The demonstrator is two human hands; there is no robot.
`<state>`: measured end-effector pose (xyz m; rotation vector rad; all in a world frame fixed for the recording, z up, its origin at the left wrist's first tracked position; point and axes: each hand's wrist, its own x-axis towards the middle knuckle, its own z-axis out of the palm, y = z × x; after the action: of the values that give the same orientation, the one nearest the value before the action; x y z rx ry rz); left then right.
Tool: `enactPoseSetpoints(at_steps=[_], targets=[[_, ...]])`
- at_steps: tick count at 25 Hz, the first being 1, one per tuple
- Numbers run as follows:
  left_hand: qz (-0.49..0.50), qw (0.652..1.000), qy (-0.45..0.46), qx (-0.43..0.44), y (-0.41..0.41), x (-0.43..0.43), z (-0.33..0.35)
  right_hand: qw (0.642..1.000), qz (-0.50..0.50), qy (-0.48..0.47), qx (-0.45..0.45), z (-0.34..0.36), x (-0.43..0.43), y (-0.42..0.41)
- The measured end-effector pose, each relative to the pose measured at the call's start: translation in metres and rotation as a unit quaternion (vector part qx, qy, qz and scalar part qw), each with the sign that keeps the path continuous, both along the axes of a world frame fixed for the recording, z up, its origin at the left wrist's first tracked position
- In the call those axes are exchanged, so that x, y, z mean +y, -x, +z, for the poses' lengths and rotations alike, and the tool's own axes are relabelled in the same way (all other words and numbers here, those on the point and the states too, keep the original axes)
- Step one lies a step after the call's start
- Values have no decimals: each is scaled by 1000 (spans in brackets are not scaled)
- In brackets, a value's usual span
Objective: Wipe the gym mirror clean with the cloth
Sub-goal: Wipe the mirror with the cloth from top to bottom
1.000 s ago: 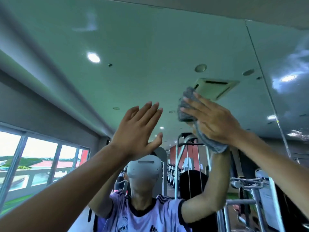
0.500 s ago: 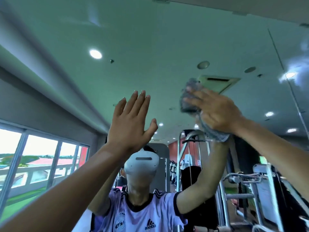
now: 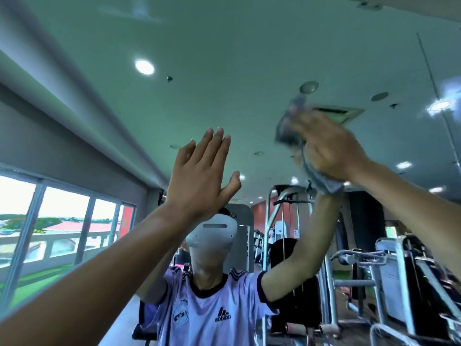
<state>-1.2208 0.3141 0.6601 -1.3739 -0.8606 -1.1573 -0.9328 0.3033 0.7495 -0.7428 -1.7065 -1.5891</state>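
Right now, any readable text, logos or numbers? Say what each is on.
"adidas" wordmark, reversed and blurry, on the lilac jersey.
Round crest on the same jersey: lettering too blurred to read.
White label behind the cable machine: too small to read.

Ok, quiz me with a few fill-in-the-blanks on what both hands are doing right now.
1. The cloth is ___ in colour.
2. The right hand presses it against the ___.
3. The left hand, raised with straight fingers, holds ___.
4. The reflected windows show on the ___ side of the view.

Missing words: grey; mirror; nothing; left.
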Motion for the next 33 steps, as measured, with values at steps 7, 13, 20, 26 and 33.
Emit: enactPoseSetpoints(at_steps=[7, 13, 20, 26, 33], targets=[[14, 1000, -5, 12, 45, -6, -4, 998, 23, -33, -47, -24, 8, 124], [41, 999, -3, 9, 128, -12, -13, 975, 45, -32, 214, 4, 0, 125], [55, 998, 13, -8, 244, -16, -13, 993, 9, -48, -109, 10, 1, 192], [38, 999, 18, -27, 277, -13, -14, 979, 41, -65, 189, 5, 10, 306], [8, 999, 6, -41, 276, -9, -20, 997, 4, -81, -16, 34, -2, 246]])
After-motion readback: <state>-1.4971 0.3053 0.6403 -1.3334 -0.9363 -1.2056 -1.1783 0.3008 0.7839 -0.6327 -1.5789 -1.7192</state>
